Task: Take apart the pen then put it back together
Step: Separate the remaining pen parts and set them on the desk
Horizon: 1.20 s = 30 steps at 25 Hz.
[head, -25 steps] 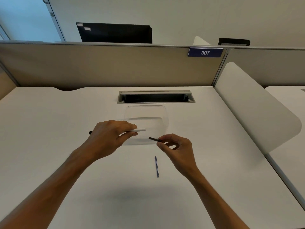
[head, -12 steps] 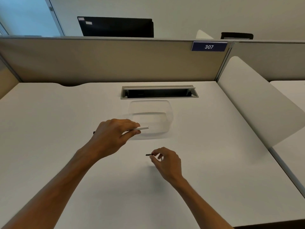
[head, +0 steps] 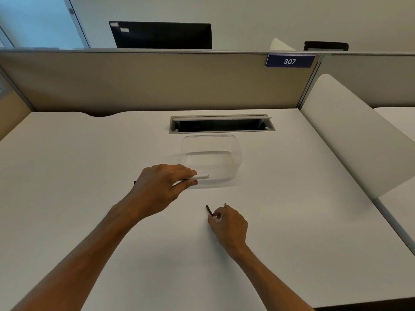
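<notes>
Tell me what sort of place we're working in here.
Most likely an open-plan office cubicle. A fabric partition carrying a numbered sign reading 307 backs the white desk, which has a cable slot; a dark monitor shows over the partition.

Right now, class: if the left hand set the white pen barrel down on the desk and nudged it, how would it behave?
The white pen barrel looks round and slim, so it would probably roll on the smooth desk. It seems stiff and light, pinched easily by the left hand.

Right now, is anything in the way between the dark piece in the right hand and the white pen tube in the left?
Nothing visible: only bare desk lies between the dark piece and the white tube.
</notes>
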Available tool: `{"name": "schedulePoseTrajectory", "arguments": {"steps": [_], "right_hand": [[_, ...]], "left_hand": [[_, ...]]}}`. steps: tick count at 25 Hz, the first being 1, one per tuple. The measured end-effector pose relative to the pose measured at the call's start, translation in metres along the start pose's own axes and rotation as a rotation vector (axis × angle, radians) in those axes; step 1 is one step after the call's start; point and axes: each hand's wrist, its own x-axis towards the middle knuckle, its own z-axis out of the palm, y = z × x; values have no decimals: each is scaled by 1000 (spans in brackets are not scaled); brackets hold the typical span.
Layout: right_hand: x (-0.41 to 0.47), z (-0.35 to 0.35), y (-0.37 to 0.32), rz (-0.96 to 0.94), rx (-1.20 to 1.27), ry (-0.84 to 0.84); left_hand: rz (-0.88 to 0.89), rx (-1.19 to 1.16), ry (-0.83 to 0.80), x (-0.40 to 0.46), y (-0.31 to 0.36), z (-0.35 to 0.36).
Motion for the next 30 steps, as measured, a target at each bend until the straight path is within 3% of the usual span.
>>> {"name": "schedulePoseTrajectory", "arguments": {"steps": [8,22,27,30], "right_hand": [[-3,6,-4,89,-18,-38],[-2,5,3,72,-14,-25],[-1,-10,-4,-78,143,129],[-2,-30,-15,-103,379,157]], "left_hand": [[2,3,-13,-1,-3,0],[-23,-2,-15,3,1,7],[-52,-39,-41,2,4,15],[-98,-91,-40,3,5,22]]}}
